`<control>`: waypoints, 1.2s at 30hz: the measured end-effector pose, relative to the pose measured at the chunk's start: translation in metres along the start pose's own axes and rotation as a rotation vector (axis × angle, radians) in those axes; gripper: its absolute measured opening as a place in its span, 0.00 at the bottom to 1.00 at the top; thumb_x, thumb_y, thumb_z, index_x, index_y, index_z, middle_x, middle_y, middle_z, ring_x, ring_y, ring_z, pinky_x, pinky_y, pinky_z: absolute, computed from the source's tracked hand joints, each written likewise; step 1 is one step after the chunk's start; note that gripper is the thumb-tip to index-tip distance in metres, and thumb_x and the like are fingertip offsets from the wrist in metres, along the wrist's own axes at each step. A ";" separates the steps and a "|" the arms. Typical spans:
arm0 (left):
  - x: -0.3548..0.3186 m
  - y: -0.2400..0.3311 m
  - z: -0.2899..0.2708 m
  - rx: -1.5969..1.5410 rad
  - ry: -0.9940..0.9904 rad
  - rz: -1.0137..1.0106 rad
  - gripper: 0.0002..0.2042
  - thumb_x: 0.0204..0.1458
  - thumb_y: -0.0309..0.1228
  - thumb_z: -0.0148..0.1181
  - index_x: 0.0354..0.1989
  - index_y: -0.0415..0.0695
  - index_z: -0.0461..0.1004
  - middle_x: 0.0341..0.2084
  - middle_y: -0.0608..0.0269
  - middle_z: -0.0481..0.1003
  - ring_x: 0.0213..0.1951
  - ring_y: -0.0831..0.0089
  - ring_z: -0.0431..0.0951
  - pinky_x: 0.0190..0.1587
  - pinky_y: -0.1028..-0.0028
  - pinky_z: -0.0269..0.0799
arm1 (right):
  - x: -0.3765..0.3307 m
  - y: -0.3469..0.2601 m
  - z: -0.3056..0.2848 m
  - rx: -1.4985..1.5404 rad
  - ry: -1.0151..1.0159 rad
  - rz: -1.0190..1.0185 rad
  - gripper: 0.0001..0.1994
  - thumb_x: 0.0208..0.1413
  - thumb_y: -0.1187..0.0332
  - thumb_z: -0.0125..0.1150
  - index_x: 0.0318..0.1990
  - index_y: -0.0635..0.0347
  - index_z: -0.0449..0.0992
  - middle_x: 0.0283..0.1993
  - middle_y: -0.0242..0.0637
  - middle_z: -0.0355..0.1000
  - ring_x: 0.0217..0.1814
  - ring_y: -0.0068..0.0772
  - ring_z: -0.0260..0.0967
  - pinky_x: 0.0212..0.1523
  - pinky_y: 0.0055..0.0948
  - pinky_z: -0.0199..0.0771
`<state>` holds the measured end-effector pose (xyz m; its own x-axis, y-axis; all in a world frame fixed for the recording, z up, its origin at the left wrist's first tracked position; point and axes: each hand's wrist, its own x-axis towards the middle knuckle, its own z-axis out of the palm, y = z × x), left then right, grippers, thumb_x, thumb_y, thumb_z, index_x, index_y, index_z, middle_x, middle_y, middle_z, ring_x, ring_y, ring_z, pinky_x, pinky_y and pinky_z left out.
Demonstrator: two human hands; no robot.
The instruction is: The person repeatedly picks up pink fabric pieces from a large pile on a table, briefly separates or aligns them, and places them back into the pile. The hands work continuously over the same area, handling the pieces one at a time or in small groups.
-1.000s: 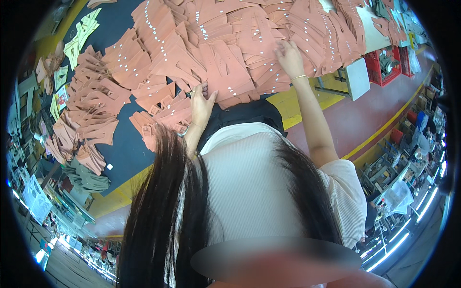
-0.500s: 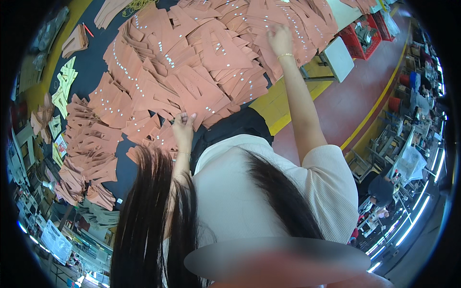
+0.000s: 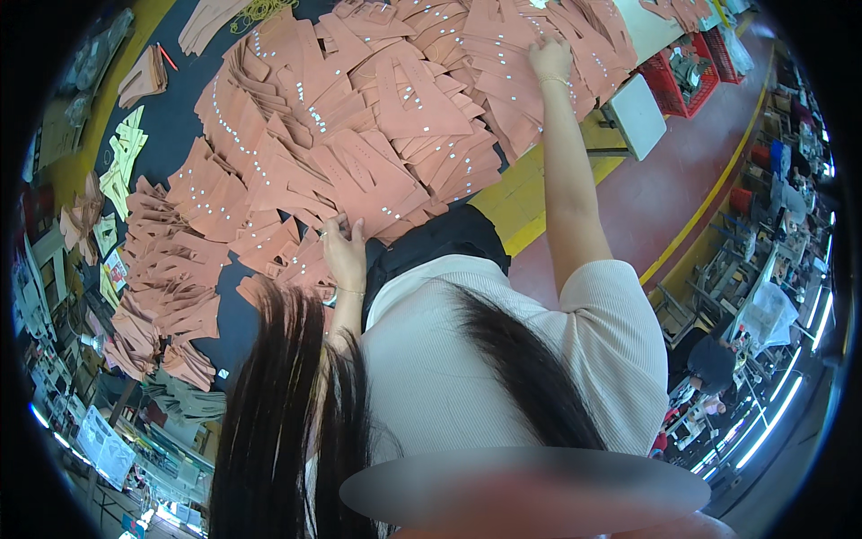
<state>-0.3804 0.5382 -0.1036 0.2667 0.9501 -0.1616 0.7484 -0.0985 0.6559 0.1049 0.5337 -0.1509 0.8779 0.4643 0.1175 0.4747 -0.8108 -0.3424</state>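
A thick spread of flat, salmon-pink cut pieces [image 3: 422, 94], leather-like and dotted with small white stickers, covers the dark table [image 3: 180, 108]. My right hand [image 3: 550, 61] reaches out to the far right of the pile. Its fingers bend down together onto the pink pieces, and their tips are hard to see, so what they pinch is hidden. My left hand [image 3: 344, 251] rests at the near edge of the pile, beside a large slotted pink piece [image 3: 373, 180]. Its thumb and fingers stand apart, with nothing visible between them.
Pale yellow cut pieces [image 3: 121, 162] and a red pen [image 3: 168, 57] lie at the left. Yellow cord [image 3: 263, 13] sits at the far edge. A white stool [image 3: 637, 117] and a red crate [image 3: 680, 76] stand right of the table. A person [image 3: 709, 359] sits farther right.
My right hand has shifted right and slightly farther away over the pink pieces. My left hand has stayed near the same spot, its thumb and fingers now spread a little more.
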 end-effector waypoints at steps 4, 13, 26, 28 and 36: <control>-0.001 -0.008 0.004 -0.115 0.011 -0.075 0.11 0.47 0.26 0.63 0.37 0.34 0.72 0.24 0.58 0.73 0.25 0.71 0.72 0.30 0.72 0.69 | -0.014 0.012 -0.006 0.095 0.051 -0.016 0.17 0.44 0.64 0.62 0.42 0.59 0.74 0.48 0.47 0.68 0.51 0.54 0.64 0.50 0.45 0.67; 0.001 -0.016 0.003 -0.191 -0.053 -0.246 0.14 0.45 0.31 0.66 0.36 0.34 0.75 0.24 0.59 0.76 0.24 0.76 0.73 0.30 0.77 0.70 | -0.047 0.020 -0.023 0.179 -0.104 0.090 0.15 0.43 0.60 0.64 0.35 0.60 0.77 0.38 0.44 0.71 0.44 0.44 0.69 0.43 0.41 0.70; 0.002 -0.017 0.009 -0.180 -0.052 -0.300 0.17 0.40 0.35 0.70 0.31 0.34 0.73 0.22 0.59 0.75 0.24 0.74 0.73 0.29 0.75 0.71 | -0.038 0.009 0.003 0.377 -0.004 0.151 0.12 0.42 0.65 0.63 0.32 0.62 0.72 0.29 0.43 0.75 0.29 0.39 0.73 0.33 0.34 0.74; 0.002 -0.018 0.007 -0.152 -0.053 -0.307 0.17 0.40 0.35 0.70 0.31 0.34 0.73 0.21 0.58 0.75 0.24 0.74 0.73 0.28 0.75 0.71 | -0.023 0.001 -0.002 0.804 -0.070 0.308 0.09 0.43 0.68 0.59 0.29 0.65 0.69 0.25 0.43 0.75 0.21 0.32 0.72 0.26 0.26 0.73; -0.002 -0.012 -0.002 -0.987 -0.219 -0.689 0.10 0.53 0.33 0.58 0.36 0.38 0.69 0.30 0.58 0.74 0.26 0.71 0.76 0.30 0.75 0.76 | -0.023 -0.100 -0.119 0.354 0.371 -0.201 0.10 0.43 0.69 0.57 0.31 0.64 0.66 0.23 0.33 0.68 0.24 0.25 0.67 0.29 0.30 0.70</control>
<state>-0.3910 0.5375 -0.1098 0.1644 0.6359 -0.7540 0.0168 0.7625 0.6468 0.0452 0.5619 -0.0083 0.7663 0.3885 0.5117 0.6408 -0.5201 -0.5648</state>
